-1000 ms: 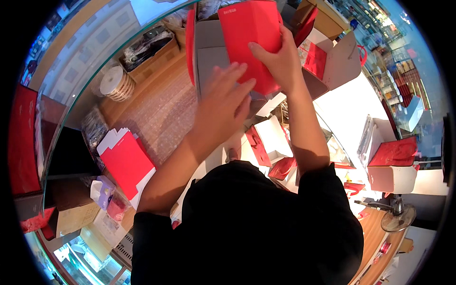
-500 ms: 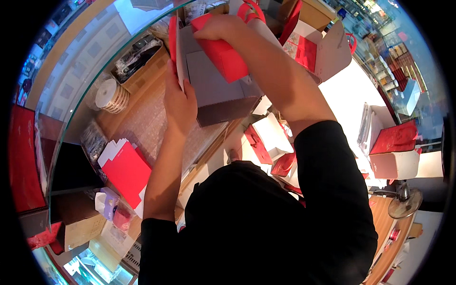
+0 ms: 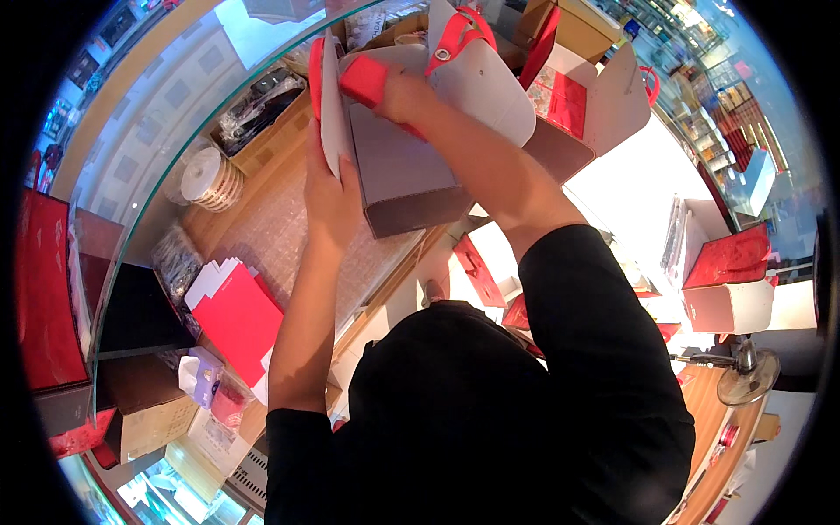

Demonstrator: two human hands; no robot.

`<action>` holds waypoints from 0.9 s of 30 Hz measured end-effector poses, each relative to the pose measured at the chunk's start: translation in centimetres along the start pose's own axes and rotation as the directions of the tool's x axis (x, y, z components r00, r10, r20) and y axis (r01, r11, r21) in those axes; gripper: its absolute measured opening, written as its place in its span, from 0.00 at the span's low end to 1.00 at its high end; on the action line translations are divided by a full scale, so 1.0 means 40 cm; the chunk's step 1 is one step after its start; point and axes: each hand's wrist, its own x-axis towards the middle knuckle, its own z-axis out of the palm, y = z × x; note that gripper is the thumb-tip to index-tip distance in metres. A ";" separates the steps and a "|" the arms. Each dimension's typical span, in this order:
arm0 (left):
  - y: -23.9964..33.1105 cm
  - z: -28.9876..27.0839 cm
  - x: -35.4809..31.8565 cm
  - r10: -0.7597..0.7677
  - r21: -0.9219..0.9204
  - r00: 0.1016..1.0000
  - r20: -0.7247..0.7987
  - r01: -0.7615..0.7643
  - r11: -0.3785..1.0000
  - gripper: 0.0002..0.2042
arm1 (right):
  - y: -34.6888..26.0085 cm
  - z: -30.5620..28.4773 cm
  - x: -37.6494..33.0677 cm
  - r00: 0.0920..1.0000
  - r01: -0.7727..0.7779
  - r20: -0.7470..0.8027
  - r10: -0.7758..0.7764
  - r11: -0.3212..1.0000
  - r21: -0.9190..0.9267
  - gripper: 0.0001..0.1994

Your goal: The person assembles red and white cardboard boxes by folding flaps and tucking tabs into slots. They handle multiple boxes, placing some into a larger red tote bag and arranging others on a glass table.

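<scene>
A grey-brown carton (image 3: 411, 203) stands on the counter with its two tall white-lined flaps raised. My left hand (image 3: 332, 203) grips the left flap (image 3: 332, 114), which has a red strap on its outer side. My right hand (image 3: 404, 98) holds a red box (image 3: 363, 80) inside the carton, near its far end. The wrist and forearm cover part of that red box. To the right of this hand, the other flap (image 3: 490, 87) leans outward with a red strap handle (image 3: 461, 37) on it.
Left of the carton are a ribbon roll (image 3: 210, 178), a tray of wrapped items (image 3: 254, 114) and a flat red folded box (image 3: 238, 312). Another open carton (image 3: 556, 144) stands to the right. White-lined red boxes (image 3: 479, 267) lie below, and a glass edge (image 3: 140, 188) curves along the left.
My right hand has moved nearer, taking the red box toward the left flap, where less of it shows. The right flap and its strap have come into fuller view. My left hand stays on its flap.
</scene>
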 end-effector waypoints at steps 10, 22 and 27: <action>-0.002 -0.007 -0.003 -0.109 0.045 0.994 0.027 0.108 0.993 0.28 | 0.039 0.114 -0.064 0.970 0.178 -0.099 -0.221 0.928 -0.327 0.24; -0.004 -0.006 -0.005 -0.039 0.045 0.999 0.024 0.038 0.998 0.28 | 0.031 0.063 -0.064 0.916 0.397 -0.068 -0.396 0.918 -0.002 0.40; 0.003 -0.005 -0.009 -0.117 0.031 0.992 0.051 0.115 0.993 0.28 | 0.022 0.156 -0.012 0.922 0.384 0.075 -0.380 0.922 -0.045 0.37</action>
